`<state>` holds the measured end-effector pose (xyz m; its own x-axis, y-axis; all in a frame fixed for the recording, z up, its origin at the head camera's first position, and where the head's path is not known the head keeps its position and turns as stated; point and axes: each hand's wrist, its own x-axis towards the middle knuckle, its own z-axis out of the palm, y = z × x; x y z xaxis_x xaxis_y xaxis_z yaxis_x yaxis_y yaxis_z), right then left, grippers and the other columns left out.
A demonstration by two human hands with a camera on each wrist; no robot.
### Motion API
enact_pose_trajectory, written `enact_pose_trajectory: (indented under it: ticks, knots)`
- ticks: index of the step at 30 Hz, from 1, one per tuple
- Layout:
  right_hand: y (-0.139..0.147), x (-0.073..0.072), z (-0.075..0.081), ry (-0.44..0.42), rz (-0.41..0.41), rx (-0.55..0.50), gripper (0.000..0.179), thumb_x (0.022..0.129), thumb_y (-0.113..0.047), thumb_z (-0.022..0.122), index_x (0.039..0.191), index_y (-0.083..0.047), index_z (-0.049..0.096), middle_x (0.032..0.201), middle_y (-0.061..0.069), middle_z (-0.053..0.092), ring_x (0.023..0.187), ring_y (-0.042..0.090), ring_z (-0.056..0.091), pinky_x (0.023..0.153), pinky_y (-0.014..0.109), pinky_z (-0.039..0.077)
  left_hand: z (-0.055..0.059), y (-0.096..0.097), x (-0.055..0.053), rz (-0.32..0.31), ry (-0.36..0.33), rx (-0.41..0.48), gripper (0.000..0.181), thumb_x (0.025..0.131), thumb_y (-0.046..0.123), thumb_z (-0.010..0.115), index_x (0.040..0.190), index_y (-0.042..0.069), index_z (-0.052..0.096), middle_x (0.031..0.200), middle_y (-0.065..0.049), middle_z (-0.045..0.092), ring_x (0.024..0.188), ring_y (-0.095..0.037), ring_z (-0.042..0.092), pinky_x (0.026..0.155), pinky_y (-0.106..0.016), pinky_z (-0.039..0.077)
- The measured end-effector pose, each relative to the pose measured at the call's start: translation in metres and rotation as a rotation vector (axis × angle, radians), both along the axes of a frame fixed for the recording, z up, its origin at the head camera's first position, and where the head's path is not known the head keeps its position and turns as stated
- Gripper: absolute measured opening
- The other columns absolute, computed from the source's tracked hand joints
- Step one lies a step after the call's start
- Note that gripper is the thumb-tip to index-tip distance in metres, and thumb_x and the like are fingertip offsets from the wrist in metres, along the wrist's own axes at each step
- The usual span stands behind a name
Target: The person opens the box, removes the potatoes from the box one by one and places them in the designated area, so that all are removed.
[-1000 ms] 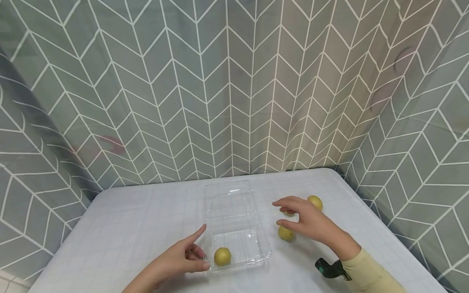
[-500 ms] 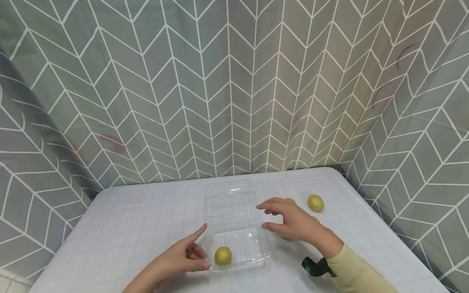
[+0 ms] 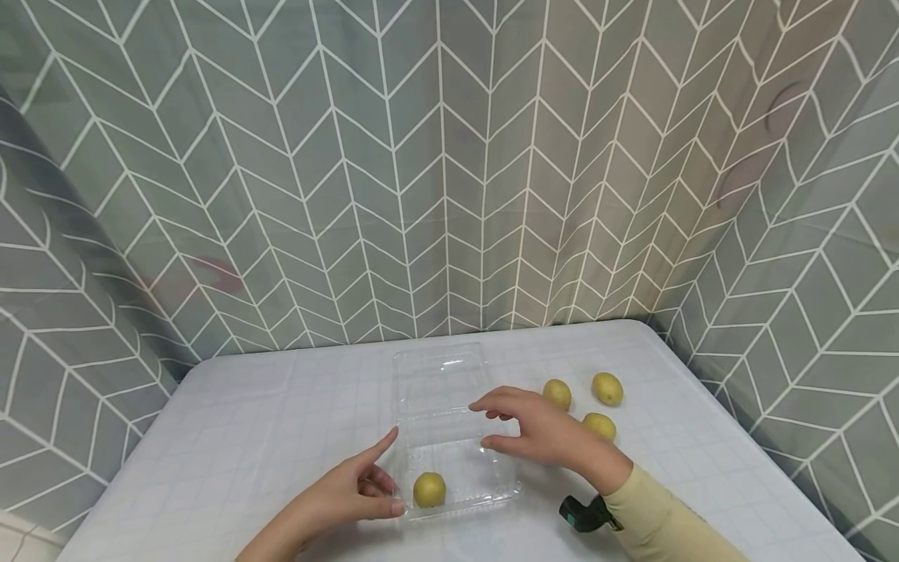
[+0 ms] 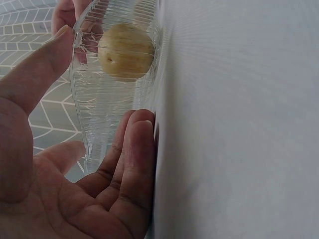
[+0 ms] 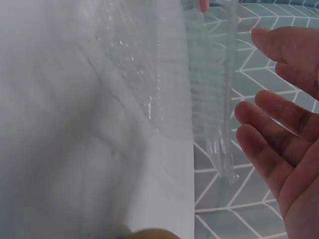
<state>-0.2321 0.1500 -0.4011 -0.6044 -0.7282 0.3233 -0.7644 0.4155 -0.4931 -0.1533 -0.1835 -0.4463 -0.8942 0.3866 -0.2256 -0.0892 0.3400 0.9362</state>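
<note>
A clear plastic clamshell box point(image 3: 460, 464) lies open on the white cloth, its lid point(image 3: 438, 382) folded back away from me. One round, yellow, lemon-like fruit point(image 3: 429, 489) sits in its near left corner. My left hand point(image 3: 351, 492) rests at the box's left side; thumb and index finger stretch along the rim point(image 4: 76, 89), while the other fingers bend slightly beside the wall. My right hand point(image 3: 541, 429) hovers over the box's right edge, palm toward the left, fingers apart. In the right wrist view, nothing lies between the fingers point(image 5: 269, 149).
Three more yellow fruits, one left point(image 3: 557, 394), one far right point(image 3: 607, 389) and one near the right wrist point(image 3: 599, 428), lie right of the box. A dark device point(image 3: 586, 513) is strapped at the right sleeve. Patterned grey curtains point(image 3: 449, 172) stand behind and beside the table.
My right hand has moved left from beside the fruits to the box's right edge, uncovering fruits behind it. My left hand, the box and the fruit in it have stayed put.
</note>
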Motion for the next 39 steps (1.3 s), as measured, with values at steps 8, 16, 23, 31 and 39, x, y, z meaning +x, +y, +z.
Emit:
enact_pose_trajectory:
  ticks: [8,16,23,31,39]
  knots:
    - [-0.011,0.0,-0.006,-0.025,0.043,0.017,0.04,0.092,-0.029,0.074,0.128,-0.016,0.064,0.121,-0.008,0.062,0.101,0.018,0.062,0.088,0.028,0.049,0.0,0.0,0.0,-0.004,0.014,0.008,0.102,0.081,0.02,0.084,0.16,0.021,0.019,0.103,-0.011,0.059,0.089,-0.024,0.063,0.072,-0.031,0.05]
    - [-0.023,-0.001,-0.012,-0.04,0.091,0.055,0.042,0.092,-0.027,0.073,0.13,-0.014,0.063,0.123,-0.002,0.063,0.102,0.016,0.062,0.088,0.028,0.049,0.001,0.001,0.001,0.0,0.015,0.007,0.102,0.081,0.021,0.084,0.16,0.021,0.019,0.103,-0.011,0.059,0.089,-0.024,0.062,0.073,-0.032,0.051]
    - [-0.034,0.0,-0.015,-0.04,0.148,0.065,0.042,0.092,-0.026,0.073,0.13,-0.011,0.063,0.123,-0.003,0.062,0.103,0.013,0.062,0.089,0.026,0.049,0.0,0.001,0.002,0.001,0.019,0.019,0.101,0.081,0.021,0.084,0.16,0.021,0.02,0.103,-0.012,0.059,0.09,-0.024,0.062,0.075,-0.032,0.051]
    - [-0.043,0.002,-0.018,-0.06,0.211,0.104,0.045,0.089,-0.023,0.076,0.13,-0.012,0.063,0.124,-0.007,0.061,0.106,0.009,0.061,0.09,0.024,0.048,0.0,0.001,0.003,-0.003,0.036,0.006,0.101,0.081,0.023,0.084,0.159,0.023,0.02,0.103,-0.011,0.059,0.09,-0.024,0.062,0.075,-0.03,0.051]
    - [-0.052,0.003,-0.021,-0.094,0.276,0.141,0.044,0.086,-0.023,0.079,0.128,-0.017,0.066,0.123,-0.009,0.062,0.104,0.005,0.06,0.088,0.022,0.048,0.0,0.002,0.001,-0.002,0.039,-0.01,0.101,0.081,0.024,0.085,0.159,0.022,0.021,0.101,-0.01,0.06,0.09,-0.023,0.063,0.074,-0.03,0.051]
